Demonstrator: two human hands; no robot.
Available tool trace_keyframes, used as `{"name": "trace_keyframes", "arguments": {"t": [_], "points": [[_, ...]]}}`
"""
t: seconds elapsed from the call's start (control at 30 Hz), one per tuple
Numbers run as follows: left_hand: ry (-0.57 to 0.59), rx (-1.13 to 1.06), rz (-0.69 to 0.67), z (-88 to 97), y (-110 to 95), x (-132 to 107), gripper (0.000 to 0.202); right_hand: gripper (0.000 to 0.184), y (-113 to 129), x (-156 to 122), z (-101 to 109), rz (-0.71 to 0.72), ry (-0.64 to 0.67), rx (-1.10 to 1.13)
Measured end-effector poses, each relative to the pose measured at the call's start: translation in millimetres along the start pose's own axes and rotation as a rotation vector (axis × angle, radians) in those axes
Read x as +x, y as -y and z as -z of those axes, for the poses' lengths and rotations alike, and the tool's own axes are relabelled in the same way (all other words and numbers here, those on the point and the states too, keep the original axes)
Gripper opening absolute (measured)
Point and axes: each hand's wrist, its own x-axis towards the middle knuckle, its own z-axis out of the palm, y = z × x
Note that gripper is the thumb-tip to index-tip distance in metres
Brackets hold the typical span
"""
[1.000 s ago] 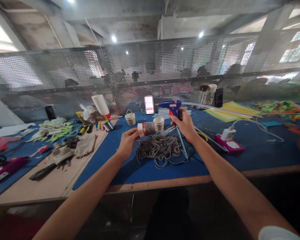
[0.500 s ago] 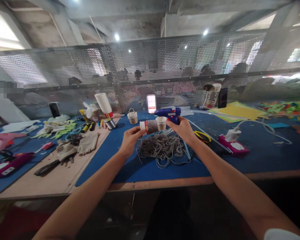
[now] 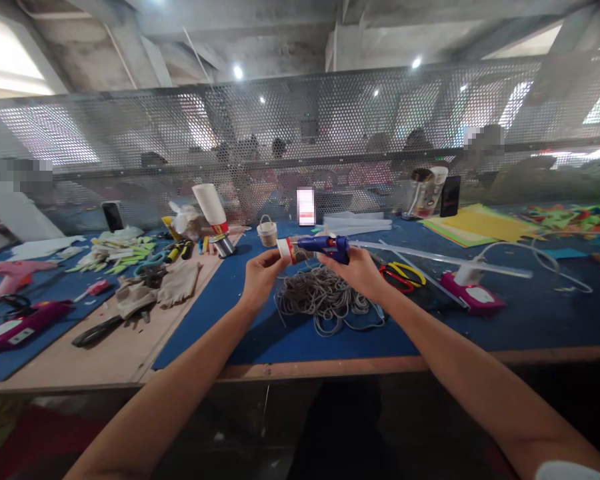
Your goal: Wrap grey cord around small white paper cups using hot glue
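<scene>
My left hand (image 3: 261,275) is closed on a paper cup (image 3: 285,251), tipped on its side, with its white end toward my fingers. Grey cord was seen wound round the cup; much of that part is now behind the tool. My right hand (image 3: 354,269) grips a blue hot glue gun (image 3: 330,246), its nozzle pointing left at the cup's side. Whether the nozzle touches the cup, I cannot tell. A long clear glue stick (image 3: 445,259) juts from the gun's back to the right. Beneath both hands lies a tangled heap of grey cord (image 3: 325,297) on the blue mat (image 3: 210,333).
Behind my hands stand a small handled cup (image 3: 267,232) and a lit phone (image 3: 305,207). Stacked paper cups (image 3: 211,207) lean at left, near gloves (image 3: 180,283). Red and yellow-handled tools (image 3: 404,277) and a purple power strip (image 3: 473,293) lie at right. A perforated metal screen (image 3: 290,127) closes the back.
My right hand has lowered the glue gun and levelled it against the cup's side, so the glue stick now shows. My left hand still holds the cup in nearly the same place.
</scene>
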Motion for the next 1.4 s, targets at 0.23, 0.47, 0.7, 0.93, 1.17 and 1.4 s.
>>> {"name": "trace_keyframes", "arguments": {"t": [0.23,0.47,0.7,0.93,1.17,1.4], "points": [[-0.038,0.040,-0.017,-0.3,-0.5,0.3,0.035,0.035,-2.2,-1.0,-2.6,0.111,-0.022,-0.105],[-0.042,0.093,-0.069,-1.3,-2.3,-1.2,0.032,0.035,-1.4,-2.1,-2.1,0.108,-0.014,-0.189],[-0.061,0.129,-0.080,-2.0,-5.2,-2.5,0.032,0.037,-4.7,-1.0,-3.1,0.120,-0.018,-0.243],[-0.074,0.152,-0.080,-3.8,-8.4,-3.4,0.032,0.041,-6.7,-1.0,-3.8,0.144,0.000,-0.261],[-0.076,0.193,-0.093,-2.2,-5.6,-2.2,0.034,0.042,-4.7,-1.3,-3.4,0.136,-0.008,-0.297],[-0.075,0.211,-0.096,-2.5,-6.4,-1.8,0.031,0.043,-6.0,-2.0,-3.1,0.171,-0.014,-0.301]]}}
